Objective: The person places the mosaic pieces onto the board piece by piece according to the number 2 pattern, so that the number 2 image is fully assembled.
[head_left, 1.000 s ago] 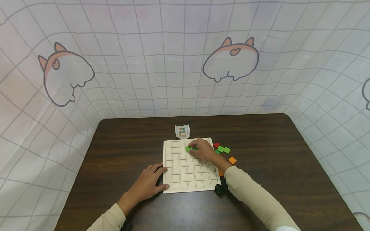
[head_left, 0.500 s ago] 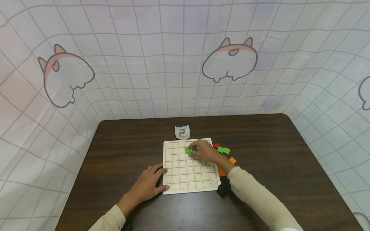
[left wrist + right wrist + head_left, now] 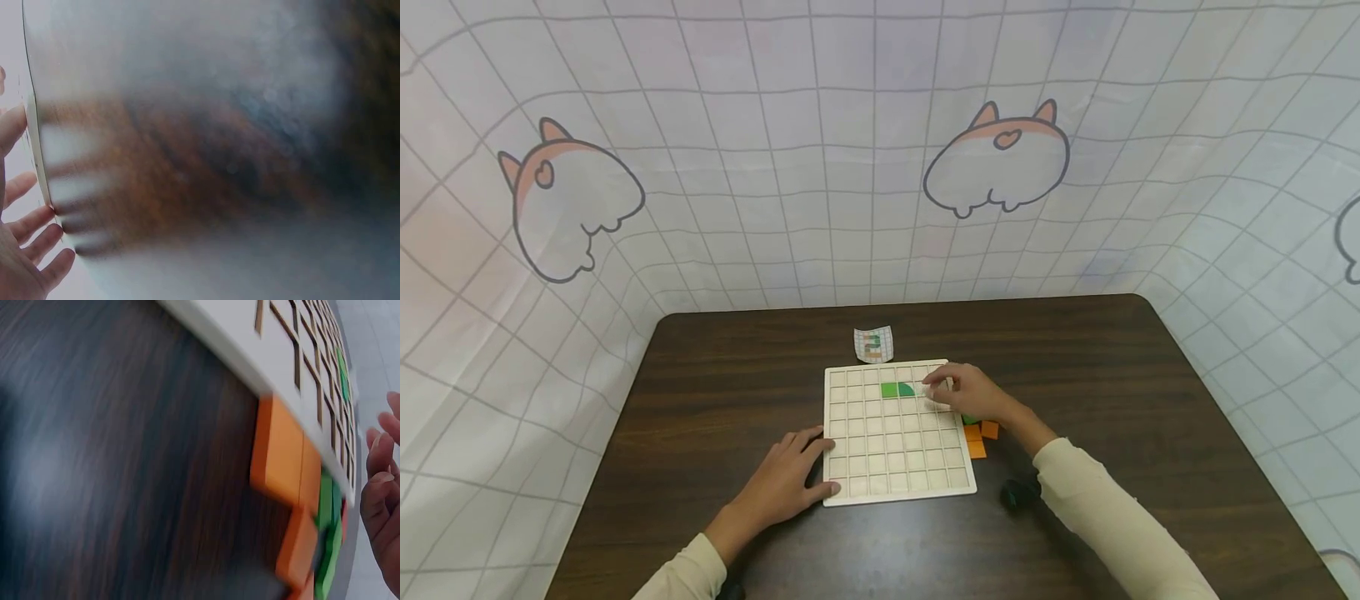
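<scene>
One left hand: lay spread, steadying the grid board, I judged.
Right hand: hovered loosely curved, seemingly empty.

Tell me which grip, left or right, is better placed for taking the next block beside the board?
Probably the right grip: it is near the orange blocks by the right edge of the board, while the left grip rests at the opposite edge.

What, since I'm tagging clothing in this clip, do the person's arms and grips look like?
The left sleeve and right sleeve are plain, pale cream and long. The left grip and right grip are bare, with no gloves showing. A small dark object shows beside the right sleeve; whether it is worn is unclear.
</scene>
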A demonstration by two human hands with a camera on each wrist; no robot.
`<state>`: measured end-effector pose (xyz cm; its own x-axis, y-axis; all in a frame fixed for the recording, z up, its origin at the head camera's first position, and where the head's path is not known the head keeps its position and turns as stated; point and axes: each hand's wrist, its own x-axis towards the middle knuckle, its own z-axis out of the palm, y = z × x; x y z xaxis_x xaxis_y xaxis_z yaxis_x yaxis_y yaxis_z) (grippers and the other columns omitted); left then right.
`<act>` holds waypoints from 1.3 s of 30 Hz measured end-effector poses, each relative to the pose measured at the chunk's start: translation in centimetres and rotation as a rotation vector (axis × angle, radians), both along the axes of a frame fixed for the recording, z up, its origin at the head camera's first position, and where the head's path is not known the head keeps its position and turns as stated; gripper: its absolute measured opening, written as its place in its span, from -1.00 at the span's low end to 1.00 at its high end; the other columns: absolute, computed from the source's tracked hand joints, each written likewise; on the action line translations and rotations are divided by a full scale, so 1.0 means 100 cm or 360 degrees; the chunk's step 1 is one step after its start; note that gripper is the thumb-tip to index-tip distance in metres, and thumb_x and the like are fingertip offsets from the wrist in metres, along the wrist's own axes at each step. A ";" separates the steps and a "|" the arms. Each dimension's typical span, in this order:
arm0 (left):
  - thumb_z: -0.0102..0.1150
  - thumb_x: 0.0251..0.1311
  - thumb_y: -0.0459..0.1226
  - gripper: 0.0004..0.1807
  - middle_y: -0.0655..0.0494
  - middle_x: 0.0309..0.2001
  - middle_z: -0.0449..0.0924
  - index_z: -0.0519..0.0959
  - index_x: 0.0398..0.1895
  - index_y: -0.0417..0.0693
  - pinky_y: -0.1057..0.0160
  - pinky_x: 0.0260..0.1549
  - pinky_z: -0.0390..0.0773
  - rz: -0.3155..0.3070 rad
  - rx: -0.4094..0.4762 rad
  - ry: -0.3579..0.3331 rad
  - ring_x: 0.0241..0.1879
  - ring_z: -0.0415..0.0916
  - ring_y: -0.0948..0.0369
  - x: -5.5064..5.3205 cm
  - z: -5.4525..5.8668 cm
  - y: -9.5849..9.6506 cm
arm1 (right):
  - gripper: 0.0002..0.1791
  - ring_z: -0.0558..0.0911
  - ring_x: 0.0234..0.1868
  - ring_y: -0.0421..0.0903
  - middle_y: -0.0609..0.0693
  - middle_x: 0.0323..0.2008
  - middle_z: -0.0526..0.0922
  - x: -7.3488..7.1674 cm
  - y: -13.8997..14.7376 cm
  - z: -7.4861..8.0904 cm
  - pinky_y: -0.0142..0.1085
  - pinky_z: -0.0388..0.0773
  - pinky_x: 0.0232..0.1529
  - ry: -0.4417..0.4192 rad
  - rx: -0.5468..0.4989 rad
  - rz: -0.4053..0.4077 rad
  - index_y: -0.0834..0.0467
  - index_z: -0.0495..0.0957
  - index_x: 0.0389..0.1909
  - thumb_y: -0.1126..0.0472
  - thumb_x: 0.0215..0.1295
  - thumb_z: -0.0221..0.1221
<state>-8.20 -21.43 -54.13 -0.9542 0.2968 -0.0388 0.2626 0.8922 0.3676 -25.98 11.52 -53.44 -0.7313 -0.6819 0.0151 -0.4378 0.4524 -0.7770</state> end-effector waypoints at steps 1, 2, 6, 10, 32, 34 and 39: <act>0.28 0.21 0.19 -0.27 -0.07 0.43 0.33 0.46 0.36 0.04 -0.22 0.23 0.37 0.0001 0.0000 -0.0004 0.35 0.34 -0.06 0.000 0.000 0.000 | -0.72 0.45 -0.55 -0.17 0.05 -0.13 0.66 -0.001 0.006 0.001 -0.36 0.46 -0.45 -0.0006 -0.0018 0.0007 0.20 0.64 0.07 0.19 0.45 0.18; 0.28 0.22 0.20 -0.27 -0.07 0.42 0.34 0.46 0.36 0.04 -0.22 0.23 0.37 0.0001 0.0002 -0.0004 0.35 0.34 -0.06 0.000 0.000 0.000 | -0.72 0.49 -0.55 -0.14 0.07 -0.12 0.65 -0.002 0.012 0.001 -0.36 0.49 -0.45 -0.0009 -0.0031 0.0010 0.23 0.64 0.08 0.21 0.45 0.18; 0.29 0.21 0.19 -0.28 -0.07 0.42 0.34 0.47 0.34 0.04 -0.22 0.22 0.38 0.0011 0.0008 0.0001 0.34 0.35 -0.06 0.001 -0.001 0.001 | -0.69 0.54 -0.64 -0.01 0.22 -0.06 0.61 -0.004 0.034 0.005 -0.31 0.55 -0.52 -0.0086 -0.0076 0.0007 0.33 0.59 0.11 0.27 0.45 0.16; 0.29 0.21 0.19 -0.28 -0.07 0.42 0.34 0.47 0.34 0.05 -0.23 0.21 0.38 0.0018 0.0003 -0.0003 0.33 0.36 -0.06 0.000 0.000 0.001 | -0.68 0.51 -0.54 -0.02 0.27 0.04 0.57 -0.004 0.055 0.008 -0.33 0.53 -0.46 -0.0102 -0.0006 0.0001 0.32 0.59 0.13 0.28 0.43 0.18; 0.27 0.22 0.21 -0.28 -0.05 0.44 0.32 0.45 0.36 0.09 -0.23 0.24 0.36 0.0015 -0.0014 -0.0037 0.36 0.33 -0.06 0.000 0.001 -0.001 | -0.55 0.43 -0.52 -0.21 0.09 0.00 0.53 0.015 0.121 0.000 -0.38 0.45 -0.47 -0.0104 0.0323 -0.0051 0.09 0.63 0.18 0.11 0.27 0.37; 0.27 0.22 0.21 -0.28 -0.05 0.44 0.32 0.45 0.36 0.08 -0.23 0.24 0.36 0.0011 -0.0016 -0.0031 0.35 0.33 -0.07 0.000 0.000 -0.001 | -0.53 0.43 -0.50 -0.21 0.07 -0.02 0.52 0.018 0.122 -0.002 -0.38 0.45 -0.46 -0.0093 0.0330 -0.0070 0.09 0.63 0.19 0.11 0.26 0.38; 0.27 0.22 0.21 -0.28 -0.06 0.43 0.32 0.45 0.36 0.08 -0.22 0.23 0.37 0.0009 -0.0017 -0.0022 0.35 0.33 -0.06 0.000 0.000 0.000 | -0.50 0.44 -0.47 -0.21 0.05 -0.07 0.51 0.021 0.121 -0.004 -0.38 0.46 -0.43 -0.0058 0.0353 -0.0083 0.12 0.62 0.20 0.13 0.23 0.40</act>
